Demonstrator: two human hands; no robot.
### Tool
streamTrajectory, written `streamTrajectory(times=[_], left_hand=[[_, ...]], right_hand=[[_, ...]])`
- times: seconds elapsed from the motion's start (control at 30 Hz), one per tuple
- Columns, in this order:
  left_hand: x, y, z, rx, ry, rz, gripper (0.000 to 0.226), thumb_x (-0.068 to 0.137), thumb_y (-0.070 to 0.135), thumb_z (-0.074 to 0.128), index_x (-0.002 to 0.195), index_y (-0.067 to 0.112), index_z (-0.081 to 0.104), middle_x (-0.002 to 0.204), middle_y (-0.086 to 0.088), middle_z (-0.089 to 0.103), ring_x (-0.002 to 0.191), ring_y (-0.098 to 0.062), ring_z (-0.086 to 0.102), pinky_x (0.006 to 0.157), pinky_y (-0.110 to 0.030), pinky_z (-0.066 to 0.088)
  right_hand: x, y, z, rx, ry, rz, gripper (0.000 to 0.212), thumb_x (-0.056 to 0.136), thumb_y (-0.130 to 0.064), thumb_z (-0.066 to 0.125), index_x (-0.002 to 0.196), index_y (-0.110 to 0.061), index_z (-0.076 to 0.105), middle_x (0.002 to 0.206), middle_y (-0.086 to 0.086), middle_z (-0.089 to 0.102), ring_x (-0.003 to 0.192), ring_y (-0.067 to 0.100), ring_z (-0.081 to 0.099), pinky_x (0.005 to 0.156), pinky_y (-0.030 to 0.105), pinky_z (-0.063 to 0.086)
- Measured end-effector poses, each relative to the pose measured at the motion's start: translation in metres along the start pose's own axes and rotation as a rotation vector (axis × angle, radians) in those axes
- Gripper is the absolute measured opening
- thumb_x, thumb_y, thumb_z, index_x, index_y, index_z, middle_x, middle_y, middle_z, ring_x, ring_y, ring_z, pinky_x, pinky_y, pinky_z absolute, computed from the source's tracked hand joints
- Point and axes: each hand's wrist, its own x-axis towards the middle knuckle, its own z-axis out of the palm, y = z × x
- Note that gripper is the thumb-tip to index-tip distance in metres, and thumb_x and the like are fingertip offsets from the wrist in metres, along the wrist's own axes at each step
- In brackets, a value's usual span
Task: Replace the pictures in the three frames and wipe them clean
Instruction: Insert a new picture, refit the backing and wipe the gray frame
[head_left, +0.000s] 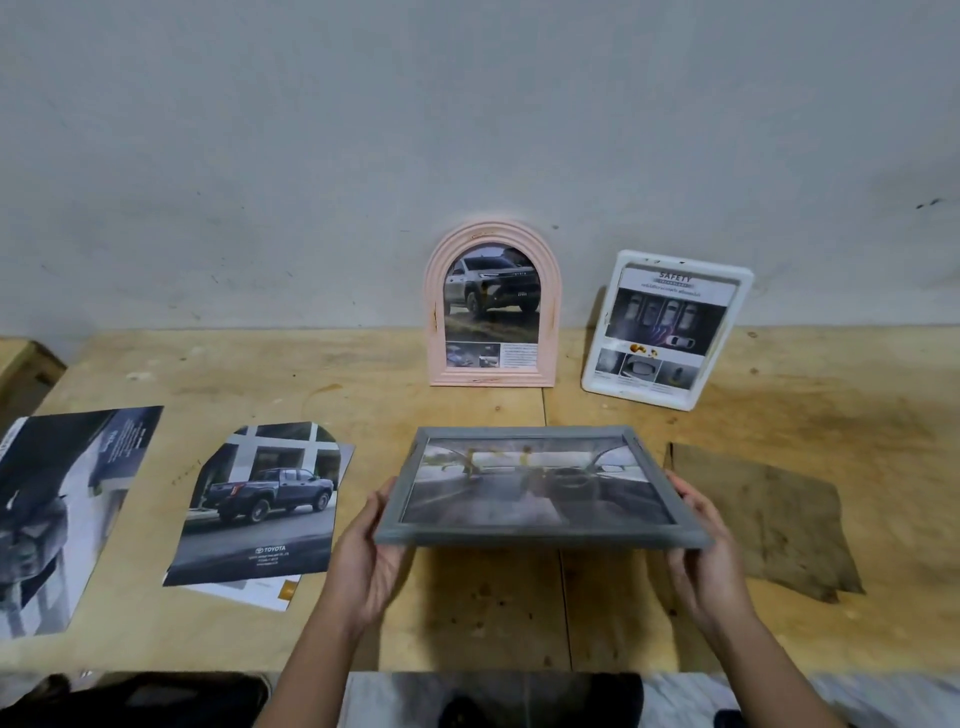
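Observation:
A grey rectangular frame with a car-interior picture hovers above the wooden table, glass side up. My left hand grips its left edge and my right hand grips its right edge. A pink arched frame holding a pickup picture leans upright against the wall. To its right a white frame with a safety leaflet leans back too. A brown cloth lies flat on the table at the right.
Loose pictures lie on the left: an arch-cut pickup print on top of another sheet, and a large dark car page at the table's left edge. A grey wall closes the back.

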Motion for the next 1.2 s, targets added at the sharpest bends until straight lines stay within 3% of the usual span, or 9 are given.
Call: streamTrajectory(times=[0.1, 0.3, 0.4, 0.5, 0.63, 0.8, 0.93, 1.1, 1.2], left_hand=[[0.005, 0.001, -0.025, 0.065, -0.057, -0.132, 0.05, 0.076, 0.018, 0.072, 0.123, 0.005, 0.06, 0.127, -0.025, 0.057, 0.096, -0.029, 0.068, 0.083, -0.04, 0.055], [0.026, -0.018, -0.042, 0.597, 0.127, 0.01, 0.038, 0.099, 0.005, 0.031, 0.132, 0.007, 0.049, 0.123, -0.017, 0.061, 0.103, -0.027, 0.061, 0.083, -0.036, 0.055], [0.026, -0.029, -0.038, 0.796, 0.214, 0.107, 0.037, 0.096, 0.003, 0.038, 0.129, 0.011, 0.054, 0.128, -0.013, 0.058, 0.11, -0.028, 0.058, 0.091, -0.04, 0.048], [0.017, -0.041, -0.03, 1.001, 0.261, 0.256, 0.039, 0.096, 0.0, 0.037, 0.131, 0.01, 0.051, 0.128, -0.008, 0.051, 0.11, -0.021, 0.053, 0.084, -0.024, 0.044], [0.013, -0.051, -0.028, 1.142, 0.335, 0.382, 0.042, 0.092, -0.006, 0.037, 0.13, 0.005, 0.051, 0.116, -0.004, 0.041, 0.105, -0.017, 0.047, 0.091, -0.017, 0.034], [0.011, -0.058, -0.026, 1.18, 0.389, 0.391, 0.043, 0.091, -0.006, 0.039, 0.132, 0.003, 0.049, 0.113, -0.005, 0.042, 0.1, -0.014, 0.044, 0.09, -0.021, 0.031], [0.008, -0.055, -0.024, 1.242, 0.394, 0.354, 0.043, 0.091, -0.005, 0.041, 0.133, 0.002, 0.048, 0.125, -0.015, 0.044, 0.106, -0.019, 0.046, 0.095, -0.024, 0.034], [0.006, -0.044, -0.009, 1.285, 0.463, 0.429, 0.042, 0.085, -0.011, 0.049, 0.125, 0.0, 0.054, 0.127, -0.02, 0.046, 0.115, -0.032, 0.049, 0.103, -0.036, 0.037], [0.01, -0.038, 0.038, 1.19, 0.235, 0.473, 0.034, 0.089, 0.001, 0.052, 0.12, 0.013, 0.056, 0.126, -0.012, 0.054, 0.112, -0.025, 0.053, 0.093, -0.031, 0.041]], right_hand=[[-0.003, 0.004, -0.012, -0.05, -0.014, 0.125, 0.024, 0.097, -0.009, 0.041, 0.113, -0.013, 0.059, 0.105, 0.01, 0.064, 0.089, 0.023, 0.061, 0.064, 0.03, 0.058], [0.029, 0.009, -0.025, -0.502, 0.042, 0.071, 0.026, 0.091, 0.01, 0.041, 0.098, -0.004, 0.061, 0.119, 0.023, 0.061, 0.089, 0.018, 0.062, 0.07, 0.02, 0.052], [0.035, 0.001, -0.03, -0.814, 0.16, -0.105, 0.027, 0.09, 0.001, 0.052, 0.114, -0.006, 0.061, 0.121, 0.015, 0.06, 0.108, 0.023, 0.055, 0.092, 0.035, 0.045], [0.041, 0.004, -0.042, -1.147, 0.178, -0.155, 0.051, 0.087, -0.023, 0.063, 0.134, -0.012, 0.046, 0.14, 0.015, 0.041, 0.13, 0.033, 0.038, 0.105, 0.044, 0.034], [0.038, 0.033, -0.063, -1.59, 0.167, -0.194, 0.073, 0.089, -0.056, 0.047, 0.148, -0.022, 0.021, 0.158, 0.003, 0.01, 0.145, 0.027, 0.004, 0.116, 0.044, 0.009], [0.048, 0.041, -0.063, -1.448, 0.355, -0.379, 0.037, 0.095, -0.022, 0.048, 0.131, -0.013, 0.054, 0.143, 0.011, 0.046, 0.136, 0.033, 0.033, 0.107, 0.045, 0.031], [0.048, 0.011, -0.05, -1.137, 0.51, -0.265, 0.027, 0.097, -0.023, 0.042, 0.103, -0.005, 0.062, 0.1, 0.02, 0.064, 0.098, 0.037, 0.057, 0.083, 0.042, 0.046], [0.036, -0.056, -0.03, -0.761, 0.388, -0.298, 0.026, 0.096, -0.025, 0.044, 0.088, -0.005, 0.059, 0.089, 0.016, 0.061, 0.09, 0.034, 0.057, 0.078, 0.041, 0.042], [0.015, -0.099, -0.003, -0.445, 0.115, -0.222, 0.018, 0.095, -0.021, 0.048, 0.089, -0.011, 0.062, 0.09, 0.01, 0.065, 0.091, 0.029, 0.06, 0.074, 0.036, 0.044]])
